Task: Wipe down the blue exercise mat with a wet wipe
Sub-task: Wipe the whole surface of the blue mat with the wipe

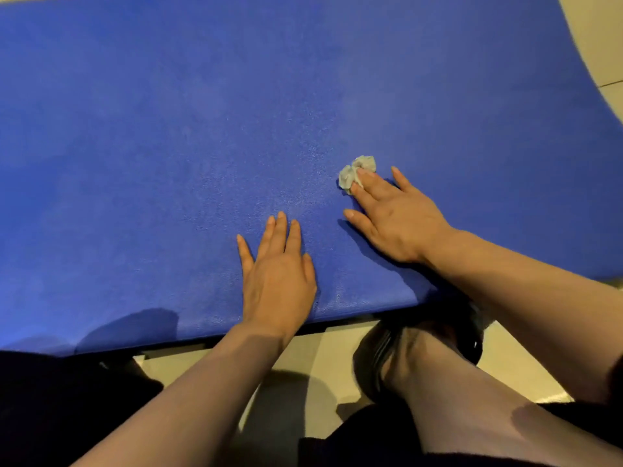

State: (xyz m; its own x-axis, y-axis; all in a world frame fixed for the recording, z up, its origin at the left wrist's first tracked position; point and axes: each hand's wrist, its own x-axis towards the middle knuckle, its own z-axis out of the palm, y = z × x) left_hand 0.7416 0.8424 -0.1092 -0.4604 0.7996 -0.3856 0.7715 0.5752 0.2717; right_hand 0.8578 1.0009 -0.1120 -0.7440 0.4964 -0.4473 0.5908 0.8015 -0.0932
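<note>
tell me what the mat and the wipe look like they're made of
Mat: probably foam or rubber, matte blue with a fine pebbled grain that glints faintly near the hands. Wipe: looks like thin nonwoven cloth or tissue, pale grey-white, crumpled into a soft wad under the right hand's fingertips.

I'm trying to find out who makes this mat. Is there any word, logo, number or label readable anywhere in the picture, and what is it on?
None: no readable text anywhere.
Blue mat: plain textured surface, no print or logo.
Wet wipe under the right hand: crumpled, no marking.
Black shoe: no visible brand.
Floor tiles: bare.
</note>
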